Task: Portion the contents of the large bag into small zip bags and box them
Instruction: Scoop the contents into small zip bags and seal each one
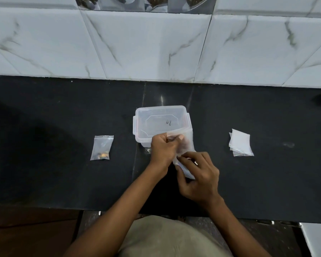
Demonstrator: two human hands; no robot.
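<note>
The large bag (185,145), pinched by both the left hand (162,149) and right hand (198,175) just before the clear plastic box (143,123), seems mid-portioning; next likely needs an empty zip bag (240,143) from the box's right.

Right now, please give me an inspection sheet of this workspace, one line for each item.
Surface: dark stone counter, a joint line runs through it.
Job's things: clear plastic box open, holding almost nothing; one filled small zip bag lying left of it; stack of unfilled zip bags on the right; large bag held over the box's near edge.
Clutter: nothing seen.
Hands: left hand reaches into the large bag; right hand pinches its lower part.
Cables: nothing seen.
Surroundings: white marbled wall tiles behind.
</note>
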